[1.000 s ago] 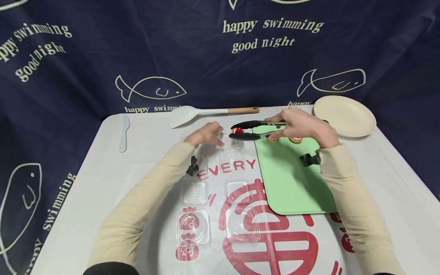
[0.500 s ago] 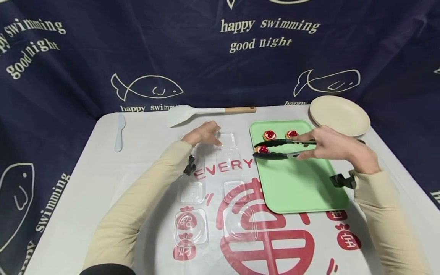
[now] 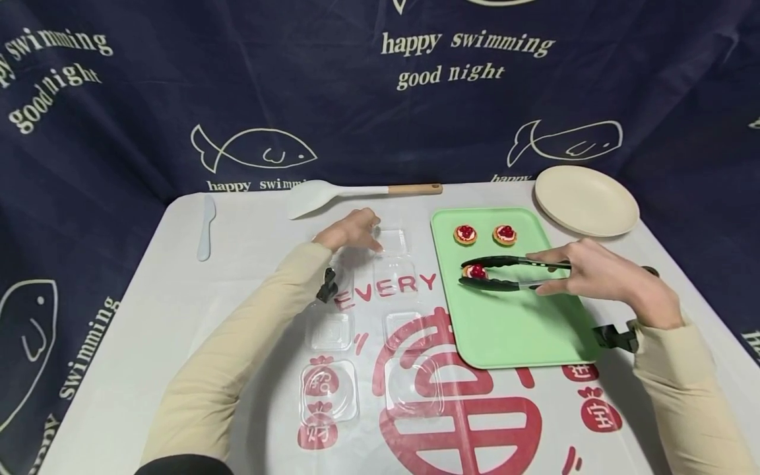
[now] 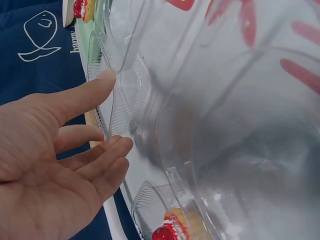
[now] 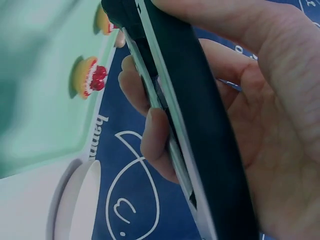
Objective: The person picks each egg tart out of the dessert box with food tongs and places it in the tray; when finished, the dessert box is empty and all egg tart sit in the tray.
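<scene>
My right hand [image 3: 605, 274] grips black-and-metal tongs [image 3: 505, 285] over the green tray [image 3: 510, 336]. Between the tongs' tips, low over the tray, is a small tart [image 3: 475, 271] with red berries. Two more tarts, a left one [image 3: 466, 235] and a right one [image 3: 505, 235], sit at the tray's far end. On the other side, my left hand [image 3: 350, 231] has its thumb spread from loosely bent fingers, right at the edge of a clear plastic container [image 4: 127, 100]. Another tart [image 4: 175, 227] shows through clear plastic near that hand; the head view hides it.
Several clear containers, among them a front left one [image 3: 329, 392] and a front right one [image 3: 413, 389], stand left of the tray. A white spatula [image 3: 315, 198] lies behind, a pale blue knife [image 3: 206, 231] at far left, a cream plate [image 3: 588, 201] at back right.
My right hand has moved right and nearer with the tongs, taking the gripped tart from beside the left hand to over the tray. My left hand has stayed by the container.
</scene>
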A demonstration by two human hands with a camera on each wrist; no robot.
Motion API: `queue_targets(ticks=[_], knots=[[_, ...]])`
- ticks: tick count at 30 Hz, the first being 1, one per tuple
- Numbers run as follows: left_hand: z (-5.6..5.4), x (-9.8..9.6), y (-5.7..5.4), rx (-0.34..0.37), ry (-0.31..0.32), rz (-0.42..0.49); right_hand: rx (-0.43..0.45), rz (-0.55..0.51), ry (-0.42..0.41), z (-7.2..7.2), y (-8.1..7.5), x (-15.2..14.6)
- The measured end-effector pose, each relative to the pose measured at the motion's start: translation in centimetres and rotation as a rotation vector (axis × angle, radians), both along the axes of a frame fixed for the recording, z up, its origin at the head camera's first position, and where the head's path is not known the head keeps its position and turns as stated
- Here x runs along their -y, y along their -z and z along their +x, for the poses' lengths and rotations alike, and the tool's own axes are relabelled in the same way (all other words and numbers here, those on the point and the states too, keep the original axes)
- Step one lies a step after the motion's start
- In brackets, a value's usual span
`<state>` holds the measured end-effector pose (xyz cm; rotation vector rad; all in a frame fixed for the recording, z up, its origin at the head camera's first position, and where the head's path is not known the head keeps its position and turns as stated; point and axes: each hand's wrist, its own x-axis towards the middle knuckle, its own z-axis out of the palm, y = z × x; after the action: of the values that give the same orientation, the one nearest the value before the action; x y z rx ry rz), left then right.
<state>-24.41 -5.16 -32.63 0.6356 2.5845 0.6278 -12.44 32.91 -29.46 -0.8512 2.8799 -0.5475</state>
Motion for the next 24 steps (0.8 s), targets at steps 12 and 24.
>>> queue_targets(ticks=[12,24], knots=[[0.1,0.0,0.0,-0.012,-0.025,0.029,-0.004,-0.018,0.015,0.1,0.9,-0.4],[-0.1,0.2,-0.3,0.040,-0.031,0.006,0.044,-0.002,0.064,0.9,-0.3,-0.2]])
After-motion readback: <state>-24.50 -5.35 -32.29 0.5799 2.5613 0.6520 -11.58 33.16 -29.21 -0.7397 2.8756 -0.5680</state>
